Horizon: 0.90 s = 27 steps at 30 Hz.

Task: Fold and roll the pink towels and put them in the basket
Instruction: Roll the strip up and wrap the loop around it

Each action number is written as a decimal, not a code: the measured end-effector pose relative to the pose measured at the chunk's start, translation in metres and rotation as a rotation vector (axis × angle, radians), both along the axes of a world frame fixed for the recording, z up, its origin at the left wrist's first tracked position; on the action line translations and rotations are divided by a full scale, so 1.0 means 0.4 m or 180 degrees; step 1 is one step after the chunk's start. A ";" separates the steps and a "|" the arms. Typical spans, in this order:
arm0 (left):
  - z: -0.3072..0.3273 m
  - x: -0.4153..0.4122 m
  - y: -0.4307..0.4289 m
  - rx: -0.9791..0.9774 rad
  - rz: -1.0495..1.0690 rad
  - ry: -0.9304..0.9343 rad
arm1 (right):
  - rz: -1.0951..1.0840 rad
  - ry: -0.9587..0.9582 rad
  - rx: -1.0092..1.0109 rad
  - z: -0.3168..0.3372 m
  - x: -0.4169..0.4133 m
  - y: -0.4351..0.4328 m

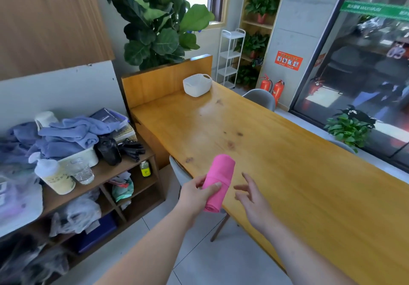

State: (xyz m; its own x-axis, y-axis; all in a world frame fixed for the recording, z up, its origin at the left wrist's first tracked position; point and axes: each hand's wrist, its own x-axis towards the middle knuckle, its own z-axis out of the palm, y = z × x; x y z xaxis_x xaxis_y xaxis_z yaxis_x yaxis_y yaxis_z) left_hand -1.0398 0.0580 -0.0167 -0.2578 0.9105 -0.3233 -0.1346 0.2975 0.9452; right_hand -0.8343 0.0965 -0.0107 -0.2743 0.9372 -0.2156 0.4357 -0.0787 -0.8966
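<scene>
nearest the camera: two bare forearms reach forward over a tiled floor. left hand (194, 194) grips a pink towel (221, 174), thumb laid across the front, fingers curled behind. the towel is already a tight roll, tilted, its upper end leaning away and to the right, its lower end poking out below the palm. it hangs in the air over the near corner of the table (298, 185); whether it brushes the edge i cannot tell.

right hand (252, 202): holds nothing, fingers spread and relaxed, just beside the roll, not touching it.

mid-distance: a grey chair (177, 169) sits at the table's corner, below the roll. to the left, a low shelf unit (124, 169) with blue towels (73, 134) heaped in a tub; not part of this job.

far: the white basket (197, 85) sits at the table's far end, near the wooden back panel, well apart from both hands. no pink shows above its rim or against the inner wall that faces the camera; its bottom is hidden. a big-leafed plant (155, 19) stands behind it.

progress, as judged: folding and rolling of this towel look done. left to do: carry it the length of the table and set it in the basket. the roll is soft cloth kept together by one hand only, so it may unwind if the grip slackens on the way. no other pink towel is in view, so how many remain i cannot tell.
</scene>
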 end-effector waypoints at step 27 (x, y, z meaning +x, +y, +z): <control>-0.012 -0.498 0.518 -0.0002 -0.0476 0.1908 | 0.0792 0.1158 -0.0500 -0.032 -0.522 0.547</control>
